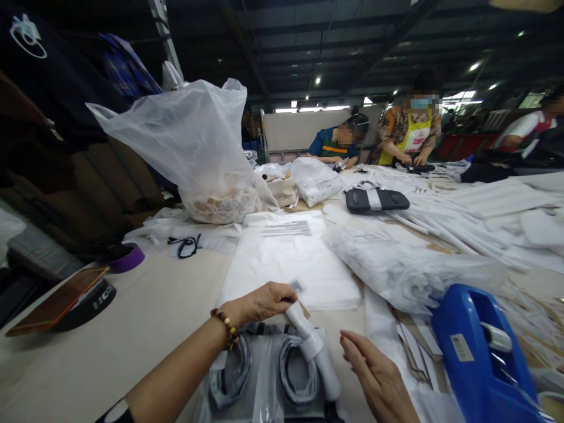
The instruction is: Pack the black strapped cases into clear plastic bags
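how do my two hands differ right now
The left hand is closed, pinching the top end of the white roll; the right hand is open with its fingers straight, gripping nothing. A bead bracelet sits at the left hand's wrist; none shows by the right hand. Both are close to the roll, over the clear packet.

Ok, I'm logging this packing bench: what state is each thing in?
left hand, closed on the white roll's top end
right hand, open, empty, beside the roll
white roll, rolled tight, tilted
grey coils, wound, bagged in clear plastic
big plastic bag, part full, mouth loose
phone, screen dark, propped up
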{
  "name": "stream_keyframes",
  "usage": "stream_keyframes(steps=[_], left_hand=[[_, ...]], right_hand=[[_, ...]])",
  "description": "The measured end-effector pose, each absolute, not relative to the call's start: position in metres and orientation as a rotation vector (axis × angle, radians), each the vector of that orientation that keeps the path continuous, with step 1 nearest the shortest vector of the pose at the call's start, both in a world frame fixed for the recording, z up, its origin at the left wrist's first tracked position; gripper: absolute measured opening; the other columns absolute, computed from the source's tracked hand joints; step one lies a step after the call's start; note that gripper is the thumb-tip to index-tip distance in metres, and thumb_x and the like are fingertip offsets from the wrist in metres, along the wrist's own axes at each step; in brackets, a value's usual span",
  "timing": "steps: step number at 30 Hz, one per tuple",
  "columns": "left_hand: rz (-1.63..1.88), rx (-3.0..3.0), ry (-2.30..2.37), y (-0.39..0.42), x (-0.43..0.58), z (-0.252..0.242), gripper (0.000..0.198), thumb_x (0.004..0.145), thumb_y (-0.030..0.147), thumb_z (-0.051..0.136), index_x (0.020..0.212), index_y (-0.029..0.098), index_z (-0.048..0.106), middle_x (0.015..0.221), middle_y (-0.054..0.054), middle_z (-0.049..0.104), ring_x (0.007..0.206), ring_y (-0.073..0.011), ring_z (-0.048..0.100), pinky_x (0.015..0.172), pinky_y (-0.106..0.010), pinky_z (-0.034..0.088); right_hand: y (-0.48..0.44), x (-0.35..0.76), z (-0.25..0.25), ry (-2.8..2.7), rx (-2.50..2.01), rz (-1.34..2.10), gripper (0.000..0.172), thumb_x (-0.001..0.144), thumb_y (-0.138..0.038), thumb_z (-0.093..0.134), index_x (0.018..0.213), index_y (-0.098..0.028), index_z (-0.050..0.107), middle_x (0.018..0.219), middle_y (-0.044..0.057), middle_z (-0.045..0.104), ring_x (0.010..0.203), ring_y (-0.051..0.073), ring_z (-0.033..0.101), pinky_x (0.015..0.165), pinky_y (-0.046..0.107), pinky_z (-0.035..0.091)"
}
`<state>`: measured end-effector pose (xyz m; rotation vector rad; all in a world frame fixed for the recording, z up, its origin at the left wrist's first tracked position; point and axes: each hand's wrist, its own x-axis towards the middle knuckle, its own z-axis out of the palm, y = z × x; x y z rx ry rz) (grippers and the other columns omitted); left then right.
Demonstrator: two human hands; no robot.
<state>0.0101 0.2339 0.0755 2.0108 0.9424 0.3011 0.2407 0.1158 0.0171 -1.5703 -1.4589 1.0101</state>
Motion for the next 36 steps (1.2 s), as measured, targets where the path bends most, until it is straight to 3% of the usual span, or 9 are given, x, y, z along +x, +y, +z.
stream_keyframes(steps=[3, 6, 9, 12, 15, 19, 22, 27, 36], left_hand=[[0.299, 2.020, 0.951, 0.233, 0.010, 0.077, 0.012, 0.074, 0.016, 0.049, 0.080, 0.014, 0.060, 0.074, 0.000, 0.057, 0.071, -0.0136, 0.049, 0.069, -0.023, 0.040], [0.284, 2.033, 0.930, 0.232, 0.009, 0.079, 0.012, 0.074, 0.015, 0.047, 0.079, 0.014, 0.058, 0.076, 0.000, 0.055, 0.073, -0.0133, 0.049, 0.070, -0.023, 0.039], [0.271, 2.049, 0.906, 0.231, 0.008, 0.082, 0.015, 0.079, 0.020, 0.045, 0.078, 0.014, 0.059, 0.079, -0.001, 0.053, 0.075, -0.0135, 0.049, 0.071, -0.023, 0.040], [0.273, 2.058, 0.896, 0.229, 0.007, 0.086, 0.017, 0.081, 0.022, 0.044, 0.079, 0.015, 0.060, 0.078, 0.000, 0.051, 0.072, -0.0127, 0.048, 0.069, -0.023, 0.039], [0.295, 2.029, 0.896, 0.228, 0.008, 0.085, 0.015, 0.079, 0.019, 0.048, 0.085, 0.016, 0.061, 0.079, 0.001, 0.055, 0.072, -0.0118, 0.050, 0.068, -0.021, 0.039], [0.298, 1.987, 0.919, 0.228, 0.011, 0.079, 0.015, 0.080, 0.025, 0.052, 0.083, 0.016, 0.063, 0.078, 0.001, 0.059, 0.072, -0.0120, 0.052, 0.067, -0.021, 0.040], [0.274, 1.957, 0.917, 0.228, 0.013, 0.077, 0.021, 0.082, 0.032, 0.053, 0.083, 0.015, 0.065, 0.080, 0.000, 0.062, 0.074, -0.0129, 0.054, 0.069, -0.021, 0.041], [0.244, 1.960, 0.913, 0.227, 0.011, 0.085, 0.020, 0.079, 0.021, 0.046, 0.088, 0.016, 0.063, 0.079, 0.001, 0.061, 0.072, -0.0118, 0.053, 0.070, -0.020, 0.041], [0.325, 2.330, 0.800, 0.227, 0.007, 0.070, 0.021, 0.082, 0.012, 0.035, 0.084, 0.015, 0.056, 0.077, -0.003, 0.055, 0.071, -0.0122, 0.051, 0.066, -0.021, 0.039]], right_hand=[[0.163, 0.223, 0.029, -1.499, -1.317, 1.173, 0.039, 0.081, -0.043, 0.045, 0.107, -0.018, 0.061, 0.098, 0.007, 0.064, 0.073, 0.016, 0.057, 0.070, 0.028, 0.047], [0.201, 0.199, 0.036, -1.637, -1.065, 1.439, 0.032, 0.070, -0.027, 0.052, 0.098, -0.019, 0.063, 0.083, 0.001, 0.062, 0.072, 0.013, 0.054, 0.071, 0.027, 0.045], [0.222, 0.188, 0.038, -1.717, -0.883, 1.727, 0.027, 0.059, -0.023, 0.055, 0.083, -0.016, 0.064, 0.071, -0.002, 0.058, 0.065, 0.011, 0.051, 0.062, 0.023, 0.043], [0.226, 0.192, 0.040, -1.745, -0.819, 1.860, 0.017, 0.060, -0.024, 0.055, 0.071, -0.014, 0.060, 0.060, -0.005, 0.047, 0.054, 0.006, 0.040, 0.053, 0.020, 0.035], [0.221, 0.204, 0.042, -1.769, -0.848, 1.819, 0.017, 0.070, -0.028, 0.053, 0.074, -0.013, 0.061, 0.057, -0.006, 0.040, 0.052, 0.005, 0.034, 0.052, 0.019, 0.032], [0.210, 0.218, 0.043, -1.813, -0.942, 1.633, 0.023, 0.078, -0.031, 0.053, 0.090, -0.014, 0.063, 0.065, -0.004, 0.049, 0.060, 0.008, 0.042, 0.057, 0.020, 0.034], [0.203, 0.222, 0.042, -1.861, -1.021, 1.494, 0.023, 0.082, -0.032, 0.050, 0.079, -0.014, 0.063, 0.065, -0.003, 0.051, 0.061, 0.009, 0.044, 0.059, 0.020, 0.034], [0.202, 0.223, 0.043, -1.930, -1.140, 1.283, 0.021, 0.084, -0.025, 0.046, 0.076, -0.016, 0.063, 0.060, -0.003, 0.048, 0.057, 0.009, 0.042, 0.055, 0.020, 0.030], [0.214, 0.212, 0.035, -2.019, -1.060, 1.159, 0.018, 0.081, -0.016, 0.049, 0.079, -0.016, 0.066, 0.073, 0.000, 0.058, 0.068, 0.010, 0.051, 0.065, 0.020, 0.036]])
